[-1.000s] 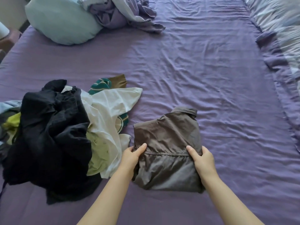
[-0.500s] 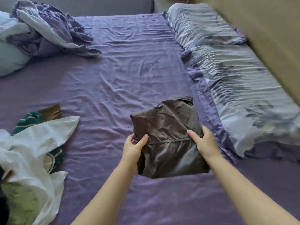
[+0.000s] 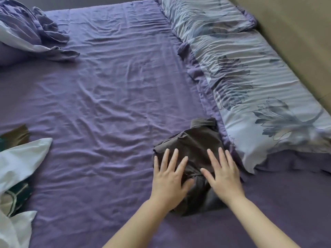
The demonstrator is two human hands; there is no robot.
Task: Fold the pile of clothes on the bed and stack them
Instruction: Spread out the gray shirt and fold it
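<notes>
A folded dark brown shirt (image 3: 193, 140) lies on the purple bed sheet (image 3: 107, 104), close to the edge of a floral pillow. My left hand (image 3: 170, 178) rests flat on the shirt's left half with fingers spread. My right hand (image 3: 223, 172) presses flat on its right half, fingers straight. At the left edge, part of the unfolded pile shows: a white garment (image 3: 19, 158) over a green striped one (image 3: 16, 196) and a brown piece (image 3: 16, 135).
Two floral pale-blue pillows (image 3: 250, 77) run along the right side against a beige wall (image 3: 295, 33). A crumpled purple and white duvet (image 3: 26, 33) sits at the far left corner.
I carried the folded brown shirt to the right and set it down beside the pillow. Both hands let go of its sides and now lie flat on top.
</notes>
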